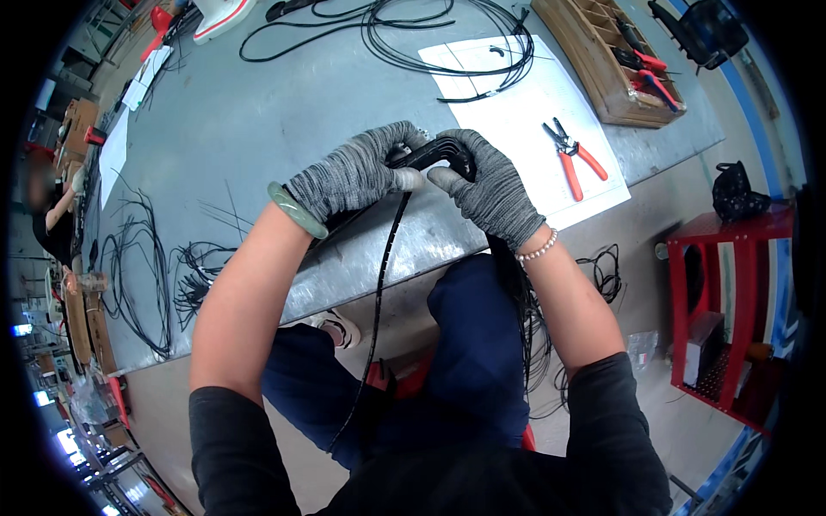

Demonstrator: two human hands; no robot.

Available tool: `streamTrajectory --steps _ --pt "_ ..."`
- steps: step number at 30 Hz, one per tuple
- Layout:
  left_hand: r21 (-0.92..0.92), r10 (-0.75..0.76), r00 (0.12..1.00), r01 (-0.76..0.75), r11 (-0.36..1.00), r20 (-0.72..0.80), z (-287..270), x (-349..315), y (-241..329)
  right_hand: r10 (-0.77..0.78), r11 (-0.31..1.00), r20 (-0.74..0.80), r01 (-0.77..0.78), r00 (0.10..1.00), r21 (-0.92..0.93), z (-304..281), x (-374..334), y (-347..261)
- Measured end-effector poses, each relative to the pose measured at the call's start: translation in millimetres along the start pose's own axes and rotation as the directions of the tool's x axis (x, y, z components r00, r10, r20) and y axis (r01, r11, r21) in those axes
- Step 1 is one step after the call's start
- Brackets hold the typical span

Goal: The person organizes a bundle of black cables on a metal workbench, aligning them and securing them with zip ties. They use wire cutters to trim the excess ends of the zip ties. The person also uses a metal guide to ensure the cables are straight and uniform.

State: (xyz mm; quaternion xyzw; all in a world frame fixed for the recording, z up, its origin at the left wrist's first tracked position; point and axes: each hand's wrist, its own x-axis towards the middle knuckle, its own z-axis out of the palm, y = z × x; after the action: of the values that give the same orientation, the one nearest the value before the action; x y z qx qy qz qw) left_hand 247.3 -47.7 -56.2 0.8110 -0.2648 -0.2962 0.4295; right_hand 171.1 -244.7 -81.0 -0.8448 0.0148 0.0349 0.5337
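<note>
Cables (434, 155) stretch between left hand (361, 169) and right hand (492, 183), over a metal table (297, 103). Both gloved hands grip them.

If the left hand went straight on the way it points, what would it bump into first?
Likely the right hand, facing the left hand across the black cables; depth is unclear.

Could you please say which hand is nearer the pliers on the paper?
Right: the right hand is left of the pliers; the left hand is farther left.
</note>
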Motion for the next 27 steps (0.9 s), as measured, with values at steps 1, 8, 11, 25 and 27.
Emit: streamTrajectory --steps 1,8,11,25,27 --pt "-0.013 0.01 1.0 -0.009 1.0 0.006 0 0 3 -0.044 0.999 -0.027 0.044 0.999 -0.008 0 1 2" --pt "-0.089 -0.01 0.999 0.015 0.996 0.053 -1 -10 19 -0.152 0.988 -0.094 0.147 0.984 -0.054 4 0 5" --pt "-0.009 -0.02 0.999 0.019 1.0 -0.043 8 -12 20 -0.139 0.987 -0.113 0.128 0.984 -0.1 5 1 7" --pt "0.044 -0.036 0.994 0.041 0.998 -0.104 13 -15 18 -0.209 0.963 -0.067 0.193 0.976 -0.191 2 1 4" --pt "0.083 -0.103 0.984 0.116 0.99 -0.142 16 -15 22 -0.192 0.966 -0.051 0.179 0.98 -0.185 1 1 2"
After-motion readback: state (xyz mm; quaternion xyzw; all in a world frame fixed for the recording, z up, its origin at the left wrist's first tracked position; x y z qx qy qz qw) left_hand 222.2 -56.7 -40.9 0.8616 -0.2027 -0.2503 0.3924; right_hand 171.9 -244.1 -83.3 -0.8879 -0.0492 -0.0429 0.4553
